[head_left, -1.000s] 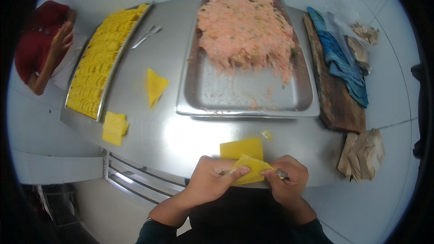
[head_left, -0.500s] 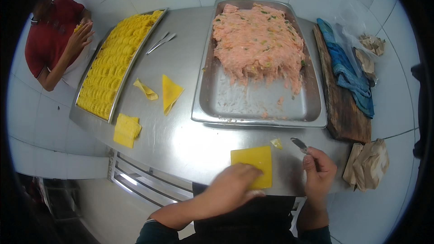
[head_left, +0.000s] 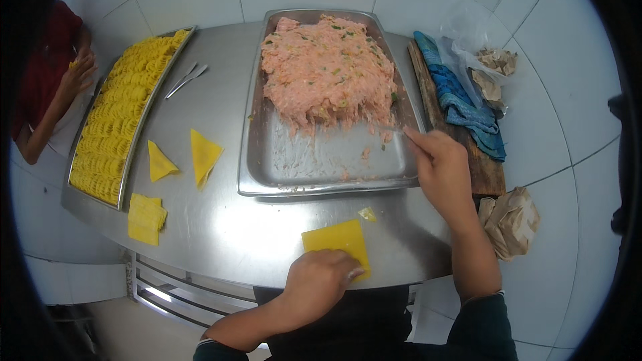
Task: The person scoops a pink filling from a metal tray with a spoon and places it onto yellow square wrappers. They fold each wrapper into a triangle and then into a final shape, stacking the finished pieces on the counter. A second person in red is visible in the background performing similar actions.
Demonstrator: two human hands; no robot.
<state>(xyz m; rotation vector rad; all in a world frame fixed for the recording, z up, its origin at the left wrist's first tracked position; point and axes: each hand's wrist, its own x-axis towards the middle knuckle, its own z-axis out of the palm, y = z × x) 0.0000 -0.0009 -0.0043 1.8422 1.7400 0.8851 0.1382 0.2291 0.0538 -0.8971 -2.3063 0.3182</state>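
My left hand (head_left: 321,277), its fingers bent together, presses on the near part of a square yellow dough wrapper (head_left: 338,235) at the table's front edge. Whether it is one sheet or a stack is hard to tell. My right hand (head_left: 438,160) grips a slim metal utensil (head_left: 390,128) with a rounded flat end. Its tip reaches over the right part of a deep steel tray (head_left: 314,187), by the near edge of a pink minced meat filling (head_left: 328,73) flecked with green and orange. A small yellow scrap (head_left: 367,214) lies beside the wrapper.
Folded yellow wrappers (head_left: 206,157) and a small wrapper pile (head_left: 146,219) lie left. Beyond them are two metal utensils (head_left: 186,81) and a tray of yellow pieces (head_left: 124,117). Another person (head_left: 50,80) stands far left. A wooden board (head_left: 485,174), blue cloth (head_left: 465,103) and crumpled brown paper (head_left: 508,224) sit right.
My right hand has moved forward from the table's front edge to the tray, carrying the utensil. My left hand has shifted nearer on the wrapper. The whole view has swung slightly right.
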